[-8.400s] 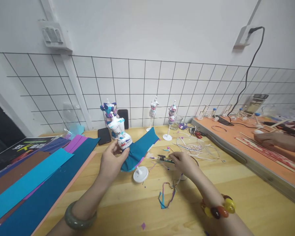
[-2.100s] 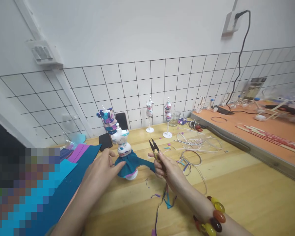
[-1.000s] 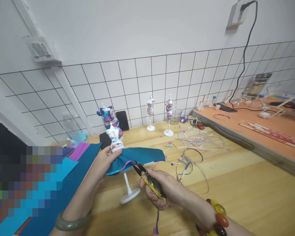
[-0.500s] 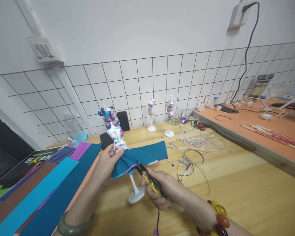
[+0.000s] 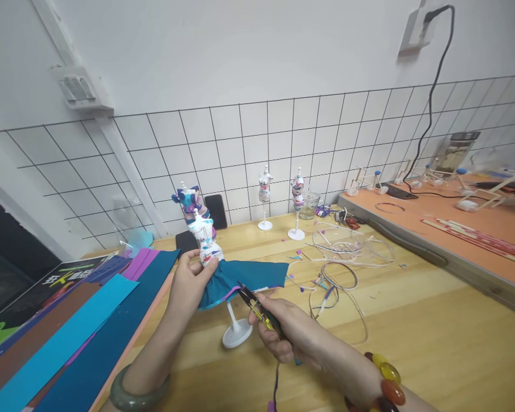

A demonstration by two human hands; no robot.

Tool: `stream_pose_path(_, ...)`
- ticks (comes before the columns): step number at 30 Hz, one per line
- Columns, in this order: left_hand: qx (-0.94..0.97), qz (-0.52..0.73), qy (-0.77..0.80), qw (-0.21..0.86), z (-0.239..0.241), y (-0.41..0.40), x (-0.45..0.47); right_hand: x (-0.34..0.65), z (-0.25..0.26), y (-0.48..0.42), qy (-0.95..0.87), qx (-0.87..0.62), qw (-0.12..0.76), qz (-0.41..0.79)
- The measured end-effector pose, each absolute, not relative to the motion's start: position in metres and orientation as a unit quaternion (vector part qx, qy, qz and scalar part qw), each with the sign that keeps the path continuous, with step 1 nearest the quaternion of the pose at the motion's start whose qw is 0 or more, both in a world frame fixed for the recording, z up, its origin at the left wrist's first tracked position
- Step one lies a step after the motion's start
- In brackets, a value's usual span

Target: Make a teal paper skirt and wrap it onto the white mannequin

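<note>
My left hand (image 5: 191, 283) pinches the waist of a small white dress-form mannequin (image 5: 206, 241) splotched with blue and red. Teal crepe-like material (image 5: 257, 276) is gathered round the form like a skirt, its free end stretching to the right. A purple strip (image 5: 232, 293) runs along its lower edge. The white round base (image 5: 237, 333) of the form hangs tilted beneath. In my right hand (image 5: 283, 326) is a pair of scissors (image 5: 264, 315) with dark blades and green and yellow handles. The blade tips meet the lower edge of the teal material and look nearly together.
Coloured strips (image 5: 81, 320) lie at the left. Behind stand a dressed mannequin (image 5: 189, 200), two more forms (image 5: 265, 194) and a glass (image 5: 309, 205). Loose cords (image 5: 339, 280) and scraps lie to the right, near an orange board (image 5: 446, 229).
The scissor blades have drawn closer together. The free end of the teal material has dropped lower and narrowed, and a small teal scrap now shows below my right hand.
</note>
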State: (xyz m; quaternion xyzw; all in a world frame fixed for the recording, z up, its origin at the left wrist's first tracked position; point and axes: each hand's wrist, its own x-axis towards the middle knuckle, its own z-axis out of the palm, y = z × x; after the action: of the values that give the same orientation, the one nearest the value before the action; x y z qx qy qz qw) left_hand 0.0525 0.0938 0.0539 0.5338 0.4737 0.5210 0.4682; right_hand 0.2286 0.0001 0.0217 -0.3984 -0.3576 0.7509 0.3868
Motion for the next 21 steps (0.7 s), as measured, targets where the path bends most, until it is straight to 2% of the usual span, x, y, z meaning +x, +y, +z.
stream_pose_path(7, 0.537, 0.525, 0.479, 0.454, 0.062, 0.093, 0.046, 0.266, 0.031, 0.007, -0.570, -0.391, 0.329, 0.643)
stream_pose_path(10, 0.539, 0.520, 0.473, 0.463, 0.062, 0.093, 0.045, 0.283, 0.035, 0.012, -0.552, -0.442, 0.415, 0.572)
stream_pose_path(13, 0.542, 0.505, 0.467, 0.484, 0.061, 0.093, 0.046, 0.298, 0.034, 0.023, -0.483, -0.541, 0.548, 0.416)
stream_pose_path(15, 0.539, 0.498, 0.463, 0.498, 0.061, 0.093, 0.048, 0.304, 0.029, 0.030, -0.452, -0.571, 0.587, 0.354)
stream_pose_path(21, 0.529, 0.476, 0.440, 0.547, 0.060, 0.089, 0.054, 0.296, 0.014, 0.033, -0.455, -0.549, 0.534, 0.455)
